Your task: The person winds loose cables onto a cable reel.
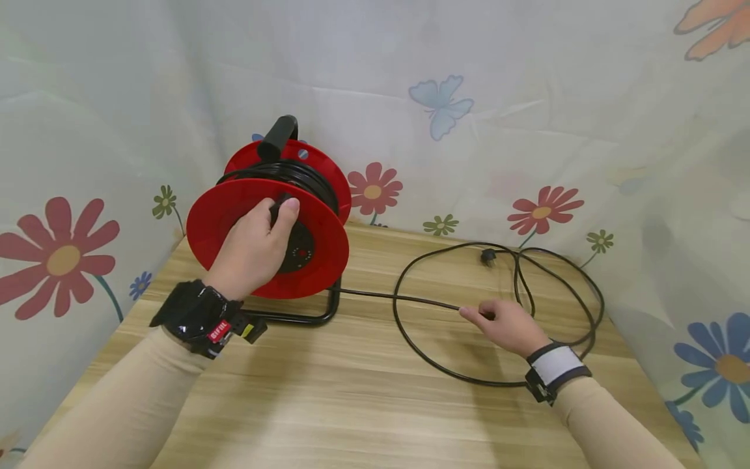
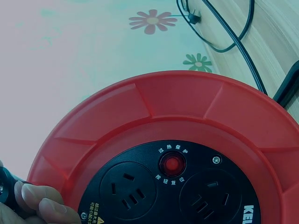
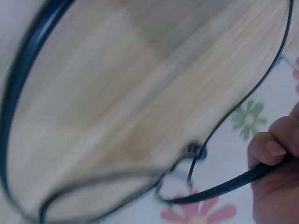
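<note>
A red cable reel (image 1: 205, 225) stands at the left of the table, black cable wound between its two discs. My left hand (image 1: 249, 244) grips the small black knob (image 1: 275, 210) on its front disc. In the left wrist view, the reel's black centre carries sockets (image 2: 129, 190) and a red button (image 2: 172, 164). My right hand (image 1: 512, 326) holds the black cable (image 1: 404, 298) between curled fingers and thumb. From the reel the cable runs nearly straight to this hand. Beyond the hand it lies in loose loops, with its black plug (image 1: 488, 257) near the back edge.
The reel has a black tube stand (image 1: 299, 319) on the wooden table (image 1: 351, 391) and a black carry handle (image 1: 277, 139) on top. Flower-printed cloth (image 1: 363, 98) rises behind the table and at both sides. The cable loops (image 1: 600, 299) spread over the table's right half.
</note>
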`<control>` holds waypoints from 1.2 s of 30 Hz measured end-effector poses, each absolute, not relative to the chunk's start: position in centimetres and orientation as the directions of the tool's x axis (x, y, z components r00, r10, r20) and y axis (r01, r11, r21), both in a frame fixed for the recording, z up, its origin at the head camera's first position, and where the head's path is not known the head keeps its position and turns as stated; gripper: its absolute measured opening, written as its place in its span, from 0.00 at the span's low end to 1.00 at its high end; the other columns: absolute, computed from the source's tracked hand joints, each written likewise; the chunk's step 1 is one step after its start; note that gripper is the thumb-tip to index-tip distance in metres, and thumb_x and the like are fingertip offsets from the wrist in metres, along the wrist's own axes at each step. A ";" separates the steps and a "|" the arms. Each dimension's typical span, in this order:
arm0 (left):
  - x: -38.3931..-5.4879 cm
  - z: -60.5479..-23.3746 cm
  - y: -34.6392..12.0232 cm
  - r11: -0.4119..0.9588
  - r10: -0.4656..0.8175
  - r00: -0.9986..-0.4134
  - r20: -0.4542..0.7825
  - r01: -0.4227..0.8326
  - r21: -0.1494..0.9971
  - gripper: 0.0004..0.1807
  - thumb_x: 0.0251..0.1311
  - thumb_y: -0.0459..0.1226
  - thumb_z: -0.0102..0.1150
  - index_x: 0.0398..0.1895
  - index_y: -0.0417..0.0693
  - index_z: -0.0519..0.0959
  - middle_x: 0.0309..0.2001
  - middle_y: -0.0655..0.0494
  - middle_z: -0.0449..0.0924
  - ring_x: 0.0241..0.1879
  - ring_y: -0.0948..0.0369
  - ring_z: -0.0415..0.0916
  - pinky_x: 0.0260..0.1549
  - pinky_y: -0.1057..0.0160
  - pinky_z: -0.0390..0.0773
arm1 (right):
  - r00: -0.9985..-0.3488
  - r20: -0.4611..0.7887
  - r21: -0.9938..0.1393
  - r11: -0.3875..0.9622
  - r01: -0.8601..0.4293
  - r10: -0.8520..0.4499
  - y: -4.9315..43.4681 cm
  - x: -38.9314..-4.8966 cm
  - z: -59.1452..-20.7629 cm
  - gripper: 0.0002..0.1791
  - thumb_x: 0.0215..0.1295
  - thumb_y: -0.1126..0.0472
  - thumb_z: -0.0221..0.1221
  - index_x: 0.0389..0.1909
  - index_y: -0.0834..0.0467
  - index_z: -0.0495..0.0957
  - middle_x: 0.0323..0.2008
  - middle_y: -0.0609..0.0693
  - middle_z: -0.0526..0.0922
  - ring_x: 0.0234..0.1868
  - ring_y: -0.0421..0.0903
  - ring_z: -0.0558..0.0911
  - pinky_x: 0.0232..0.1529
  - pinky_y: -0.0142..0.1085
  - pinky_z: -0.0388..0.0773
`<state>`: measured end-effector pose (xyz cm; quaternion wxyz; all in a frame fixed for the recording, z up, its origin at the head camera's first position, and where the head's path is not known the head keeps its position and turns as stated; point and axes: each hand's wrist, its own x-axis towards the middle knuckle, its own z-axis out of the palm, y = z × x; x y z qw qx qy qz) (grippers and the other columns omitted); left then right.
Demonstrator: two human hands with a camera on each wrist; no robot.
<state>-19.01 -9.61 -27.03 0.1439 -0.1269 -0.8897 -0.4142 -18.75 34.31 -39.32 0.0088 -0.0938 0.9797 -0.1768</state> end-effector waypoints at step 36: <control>-18.6 -27.4 -8.5 0.638 0.109 -0.930 0.351 0.336 0.693 0.26 0.70 0.57 0.34 0.33 0.43 0.66 0.24 0.46 0.70 0.25 0.53 0.69 0.25 0.57 0.70 | -0.914 0.288 -0.119 0.937 -0.329 -0.284 40.8 -17.7 -36.7 0.16 0.67 0.56 0.56 0.19 0.55 0.73 0.12 0.45 0.64 0.15 0.41 0.62 0.17 0.35 0.60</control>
